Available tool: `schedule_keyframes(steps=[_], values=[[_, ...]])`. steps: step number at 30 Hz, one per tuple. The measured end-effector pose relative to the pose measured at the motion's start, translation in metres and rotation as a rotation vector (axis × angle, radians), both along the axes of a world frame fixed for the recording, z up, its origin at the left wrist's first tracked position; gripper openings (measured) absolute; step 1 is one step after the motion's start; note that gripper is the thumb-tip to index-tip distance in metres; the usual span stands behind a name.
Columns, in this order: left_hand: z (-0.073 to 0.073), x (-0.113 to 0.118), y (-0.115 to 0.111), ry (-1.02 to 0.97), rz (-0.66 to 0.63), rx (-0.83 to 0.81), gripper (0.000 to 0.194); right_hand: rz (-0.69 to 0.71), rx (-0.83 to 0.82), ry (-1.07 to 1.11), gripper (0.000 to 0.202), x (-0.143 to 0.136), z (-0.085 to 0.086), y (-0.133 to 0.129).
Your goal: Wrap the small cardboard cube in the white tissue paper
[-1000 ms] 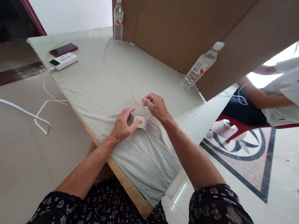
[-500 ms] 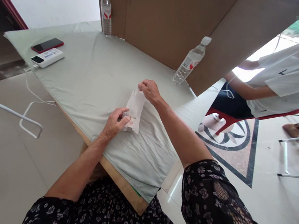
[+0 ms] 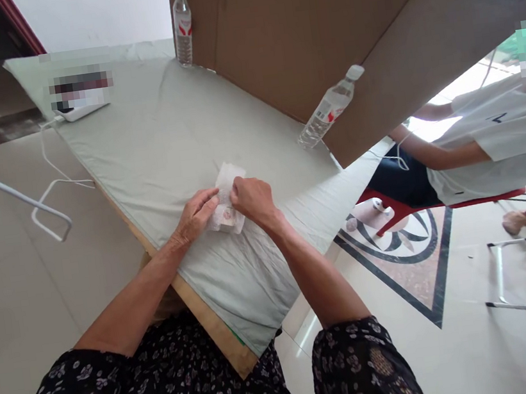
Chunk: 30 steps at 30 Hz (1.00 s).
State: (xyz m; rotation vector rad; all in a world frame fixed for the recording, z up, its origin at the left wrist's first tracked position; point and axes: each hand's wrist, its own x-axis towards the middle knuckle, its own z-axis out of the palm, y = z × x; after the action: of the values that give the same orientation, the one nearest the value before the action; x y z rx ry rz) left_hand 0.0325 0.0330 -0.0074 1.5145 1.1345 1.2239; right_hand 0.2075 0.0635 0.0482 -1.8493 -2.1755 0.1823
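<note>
A small light-coloured item (image 3: 227,214) with a reddish mark lies in a translucent white sheet of bubble wrap (image 3: 228,174), near the corner of the cloth-covered table. At its left side my left hand (image 3: 194,216) holds the wrap, fingers fairly straight and the thumb close under them. My right hand (image 3: 254,199) is closed at the right side, its curled fingers pinching the wrap. The far end of the sheet sticks up beyond both hands. What exactly the item is cannot be made out.
A cardboard panel (image 3: 299,30) stands along the far side, with one upright water bottle (image 3: 182,26) and one leaning bottle (image 3: 329,111) against it. A white device (image 3: 86,109) with a cable lies at the far left. Another person (image 3: 500,127) sits at the right.
My right hand has come down and toward me, bringing its edge of the wrap over the item. My left hand has stayed nearly in place, its fingers nearer together.
</note>
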Motion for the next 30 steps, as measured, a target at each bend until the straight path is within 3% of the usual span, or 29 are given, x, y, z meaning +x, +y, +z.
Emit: schedule_keyframes(steps=[3, 6, 8, 12, 15, 17, 23, 26, 30], values=[[-0.003, 0.0, 0.001, 0.013, 0.064, -0.04, 0.049, -0.115, 0.011, 0.207, 0.015, 0.027, -0.01, 0.002], [-0.005, 0.001, 0.004, 0.014, 0.104, -0.058, 0.044, -0.215, -0.129, 0.513, 0.018, 0.055, -0.021, -0.008], [-0.006, 0.003, 0.004, 0.015, 0.109, -0.053, 0.042, -0.238, -0.202, 0.599, 0.019, 0.063, -0.026, -0.015], [-0.003, 0.004, 0.001, -0.01, 0.103, -0.122, 0.051, -0.238, -0.095, 0.557, 0.019, 0.054, -0.028, -0.016], [0.004, 0.001, 0.002, 0.013, 0.104, -0.15, 0.055, -0.205, -0.023, 0.464, 0.043, 0.038, -0.023, -0.004], [0.013, -0.001, 0.007, 0.095, 0.098, -0.113, 0.05, -0.164, -0.01, 0.421, 0.048, 0.03, -0.02, 0.007], [0.04, 0.005, 0.045, 0.354, 0.004, -0.172, 0.037, -0.163, -0.004, 0.452, 0.015, 0.019, -0.023, 0.028], [0.038, 0.017, 0.057, 0.348, 0.025, -0.213, 0.035, -0.151, 0.03, 0.593, 0.021, 0.023, -0.032, 0.03], [0.022, 0.022, 0.062, 0.202, 0.202, -0.203, 0.03, -0.209, 0.049, 0.84, 0.027, 0.036, -0.045, 0.028]])
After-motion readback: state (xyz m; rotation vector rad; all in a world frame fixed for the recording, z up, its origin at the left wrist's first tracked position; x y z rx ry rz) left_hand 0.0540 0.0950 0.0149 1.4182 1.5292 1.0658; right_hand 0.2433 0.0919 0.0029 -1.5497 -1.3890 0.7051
